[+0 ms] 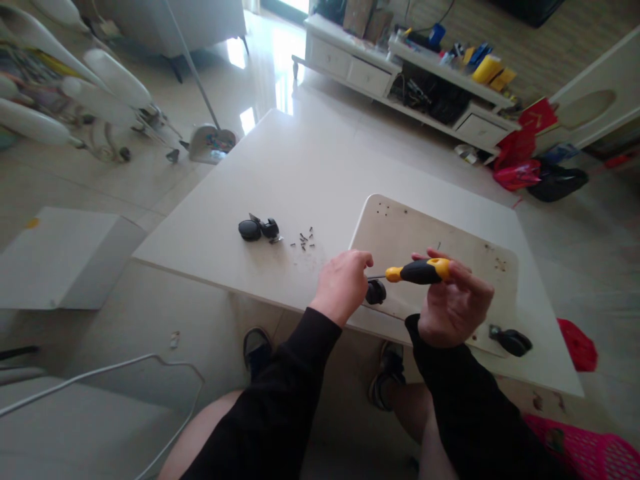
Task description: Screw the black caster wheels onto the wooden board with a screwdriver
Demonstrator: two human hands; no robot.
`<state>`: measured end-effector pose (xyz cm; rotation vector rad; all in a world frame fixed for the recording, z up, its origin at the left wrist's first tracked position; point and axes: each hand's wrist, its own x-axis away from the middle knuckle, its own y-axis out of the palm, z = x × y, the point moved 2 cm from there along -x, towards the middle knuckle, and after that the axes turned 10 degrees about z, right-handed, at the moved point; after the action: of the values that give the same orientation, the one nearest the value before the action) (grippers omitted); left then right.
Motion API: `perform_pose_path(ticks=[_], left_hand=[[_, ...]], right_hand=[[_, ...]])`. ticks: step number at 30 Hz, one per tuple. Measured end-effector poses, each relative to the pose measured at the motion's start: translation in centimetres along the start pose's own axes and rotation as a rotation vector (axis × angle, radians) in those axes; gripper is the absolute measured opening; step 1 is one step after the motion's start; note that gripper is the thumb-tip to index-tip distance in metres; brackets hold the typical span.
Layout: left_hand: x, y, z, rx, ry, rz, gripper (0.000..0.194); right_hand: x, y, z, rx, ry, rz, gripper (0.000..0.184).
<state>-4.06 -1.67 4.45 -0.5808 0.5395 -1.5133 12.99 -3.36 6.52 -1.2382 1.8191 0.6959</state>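
In my right hand (455, 300) is a yellow-and-black screwdriver (420, 271), lying almost level with its shaft pointing left. My left hand (343, 283) is closed in a pinch by the screwdriver's tip; what its fingers hold, if anything, is hidden. Just below the shaft, a black caster wheel (376, 292) stands at the near left corner of a pale board (420, 230) with small holes. Another caster (515, 342) sits at the board's near right corner. Loose casters (250, 229) and several small screws (303, 240) lie on the tabletop to the left.
The white table (260, 173) runs under the board. A white box (75, 257) stands on the floor at left, and a long-handled dustpan (213, 143) beyond the table. A cluttered low cabinet (370, 77) is at the back. A pink basket (590, 447) sits near right.
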Motion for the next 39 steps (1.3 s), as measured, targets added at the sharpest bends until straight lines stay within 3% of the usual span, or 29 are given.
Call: perform_pose_path(ticks=[11,19,39], left_hand=[[0.4,0.2,1.0,-0.038,0.018,-0.073,0.035],[1.0,-0.2,1.3,-0.061,0.017,-0.087,0.034],[0.5,0.0,1.3,-0.042,0.037,-0.08,0.033]], right_hand=[[0.3,-0.3,0.1,-0.033,0.063,-0.01,0.04],[0.1,-0.4,0.5,-0.075,0.096,0.043,0.036],[0.2,-0.6,0.7,-0.133,0.118,0.009,0.043]])
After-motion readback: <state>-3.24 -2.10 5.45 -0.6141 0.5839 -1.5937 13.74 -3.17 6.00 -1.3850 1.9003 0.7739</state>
